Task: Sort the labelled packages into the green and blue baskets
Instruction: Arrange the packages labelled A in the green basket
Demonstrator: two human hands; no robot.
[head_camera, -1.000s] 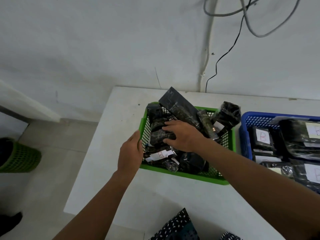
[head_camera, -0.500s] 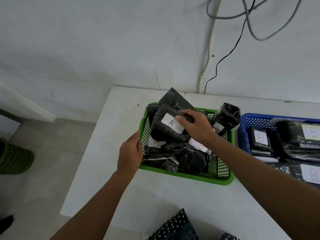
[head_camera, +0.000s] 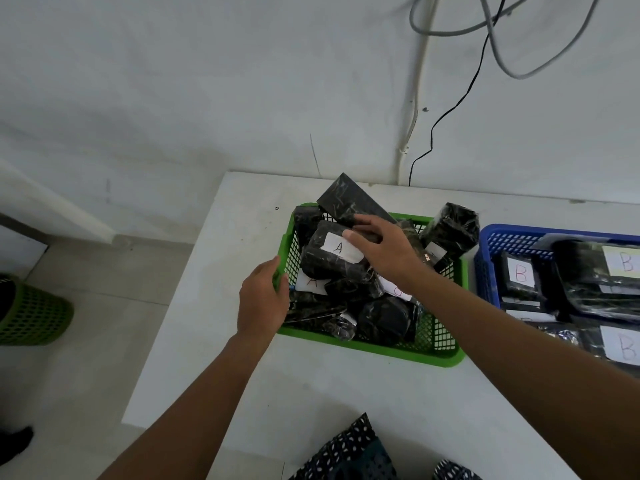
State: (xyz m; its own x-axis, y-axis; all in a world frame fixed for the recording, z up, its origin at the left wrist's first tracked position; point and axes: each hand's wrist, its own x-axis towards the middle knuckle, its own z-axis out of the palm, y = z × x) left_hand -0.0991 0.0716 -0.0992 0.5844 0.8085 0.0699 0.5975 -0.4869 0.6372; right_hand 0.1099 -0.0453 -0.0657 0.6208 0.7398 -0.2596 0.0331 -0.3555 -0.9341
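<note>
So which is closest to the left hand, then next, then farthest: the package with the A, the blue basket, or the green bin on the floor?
From the left hand, in the head view:
1. Package with the A, just to its right, in the green basket.
2. Green bin, on the floor far to its left.
3. Blue basket, beyond the green basket on the right.

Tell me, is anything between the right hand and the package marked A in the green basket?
No. The right hand already rests on the A package, which lies on top of the pile in the green basket. Nothing visible lies between them.
</note>
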